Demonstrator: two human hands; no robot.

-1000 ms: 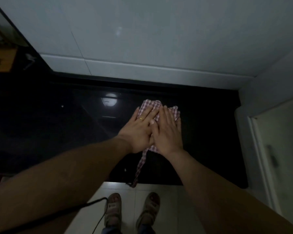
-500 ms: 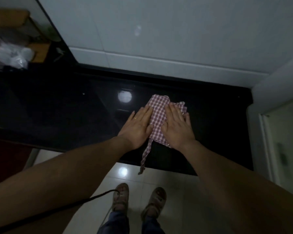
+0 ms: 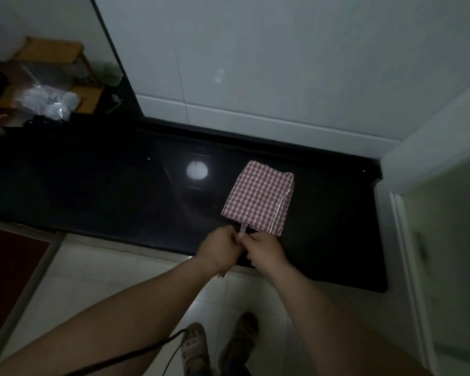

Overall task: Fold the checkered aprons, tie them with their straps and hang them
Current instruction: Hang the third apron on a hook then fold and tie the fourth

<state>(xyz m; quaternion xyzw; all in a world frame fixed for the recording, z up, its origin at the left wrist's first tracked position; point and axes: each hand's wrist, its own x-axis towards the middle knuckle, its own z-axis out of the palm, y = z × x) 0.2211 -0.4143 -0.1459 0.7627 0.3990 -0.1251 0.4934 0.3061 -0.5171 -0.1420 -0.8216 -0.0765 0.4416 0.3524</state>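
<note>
Your folded apron [image 3: 258,200] lies on the desk [image 3: 120,191], your hands just before it; a bag [image 3: 49,103] sits far left.

Folded red-and-white checkered cloth apron [image 3: 258,198]: small even check, dark red lines on pale pinkish-white ground. Narrow white hem band [image 3: 276,213] along its right edge. Thin checkered apron strap [image 3: 244,228]: same red-white check. Glossy black stone counter [image 3: 92,185], round white lamp reflection [image 3: 197,170] on it. Plain white wall tiles [image 3: 255,63]. Pale grey-white floor tiles [image 3: 106,280]. Dark red floor mat [image 3: 8,264]. Brown cardboard boxes [image 3: 52,50]. Black cable [image 3: 136,354].
</note>
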